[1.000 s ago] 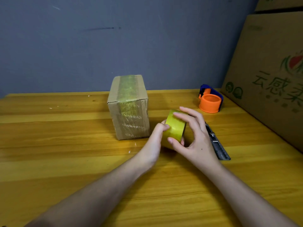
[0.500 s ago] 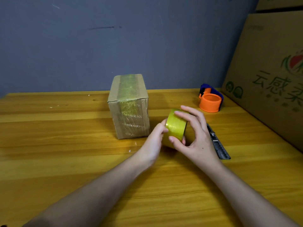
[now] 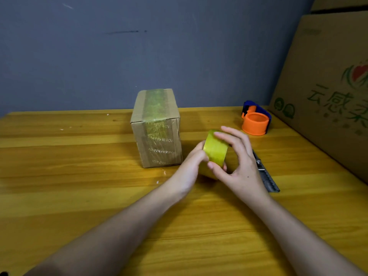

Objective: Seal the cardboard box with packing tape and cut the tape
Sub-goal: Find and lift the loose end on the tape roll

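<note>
A small cardboard box (image 3: 157, 136) stands upright on the wooden table (image 3: 79, 176), with a yellowish tape strip over its top and down its front. Just right of it, both hands hold a yellow roll of packing tape (image 3: 216, 150) a little above the table. My left hand (image 3: 191, 166) grips the roll's left side with the thumb on its surface. My right hand (image 3: 239, 162) wraps it from the right, fingers over the top. A grey utility knife (image 3: 266, 178) lies on the table, partly hidden behind my right hand.
An orange and blue tape dispenser (image 3: 255, 120) sits at the back right. A large printed cardboard carton (image 3: 328, 86) leans along the table's right side. A grey wall closes the back.
The roll has been lifted slightly and turned a little in my hands. The box, knife and dispenser have stayed in place.
</note>
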`<state>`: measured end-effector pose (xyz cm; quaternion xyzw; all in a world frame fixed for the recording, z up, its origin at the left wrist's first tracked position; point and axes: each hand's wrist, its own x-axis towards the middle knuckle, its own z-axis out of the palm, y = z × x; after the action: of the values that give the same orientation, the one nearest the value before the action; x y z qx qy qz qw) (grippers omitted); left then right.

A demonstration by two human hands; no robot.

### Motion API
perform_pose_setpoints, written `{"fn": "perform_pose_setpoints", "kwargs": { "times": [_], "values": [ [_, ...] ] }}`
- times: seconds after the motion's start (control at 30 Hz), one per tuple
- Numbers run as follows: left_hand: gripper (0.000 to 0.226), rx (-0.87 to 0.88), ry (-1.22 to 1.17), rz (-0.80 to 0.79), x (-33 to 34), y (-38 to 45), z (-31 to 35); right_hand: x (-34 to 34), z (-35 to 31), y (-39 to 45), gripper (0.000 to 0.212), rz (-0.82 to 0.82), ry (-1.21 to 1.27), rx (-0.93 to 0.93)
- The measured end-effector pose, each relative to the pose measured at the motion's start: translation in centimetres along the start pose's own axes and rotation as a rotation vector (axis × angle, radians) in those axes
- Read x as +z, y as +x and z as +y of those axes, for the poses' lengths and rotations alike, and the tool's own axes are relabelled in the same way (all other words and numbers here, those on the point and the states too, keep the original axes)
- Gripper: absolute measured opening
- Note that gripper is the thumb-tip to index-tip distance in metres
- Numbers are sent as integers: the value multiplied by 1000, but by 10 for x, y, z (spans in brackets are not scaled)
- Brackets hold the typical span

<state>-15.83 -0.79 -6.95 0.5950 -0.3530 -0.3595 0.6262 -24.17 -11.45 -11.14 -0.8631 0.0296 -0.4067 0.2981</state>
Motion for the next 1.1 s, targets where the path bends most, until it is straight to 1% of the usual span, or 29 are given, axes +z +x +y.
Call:
{"fn": "perform_pose_setpoints", "kwargs": {
  "times": [0.03, 0.07, 0.13, 0.2, 0.27, 0.37, 0.5, 0.6, 0.7, 0.8, 1.0, 1.1],
  "values": [
    [30, -5, 42, 0, -1, 0, 0, 0, 1, 1, 57, 13, 13, 21],
    [31, 31, 87, 32, -2, 2, -4, 0, 2, 1, 56, 33, 28, 49],
    [28, 156, 173, 106, -3, -2, -20, -1, 4, 2, 56, 78, 58, 112],
    [39, 256, 309, 116, -2, -9, -39, -2, 5, 1, 57, 81, 58, 146],
    [47, 323, 423, 190, 1, -10, -45, -2, 3, 1, 55, 55, 8, 131],
    [41, 391, 426, 233, 2, -10, -41, -4, -1, 2, 52, 77, -102, 55],
    [33, 441, 518, 277, -4, -9, -43, -4, -7, 3, 46, 105, -112, -36],
    [34, 469, 573, 322, -4, -7, -44, -3, -9, 2, 41, 115, -101, -84],
    [34, 488, 571, 344, -5, -8, -45, -2, -9, 1, 36, 131, -86, -103],
    [33, 492, 574, 354, -5, -7, -47, -1, -10, 2, 32, 125, -63, -79],
    [41, 477, 655, 380, -7, -4, -49, -2, -11, 2, 27, 97, 5, 1],
    [37, 491, 665, 369, -7, -5, -49, -2, -10, 2, 25, 95, 39, 24]
  ]
}}
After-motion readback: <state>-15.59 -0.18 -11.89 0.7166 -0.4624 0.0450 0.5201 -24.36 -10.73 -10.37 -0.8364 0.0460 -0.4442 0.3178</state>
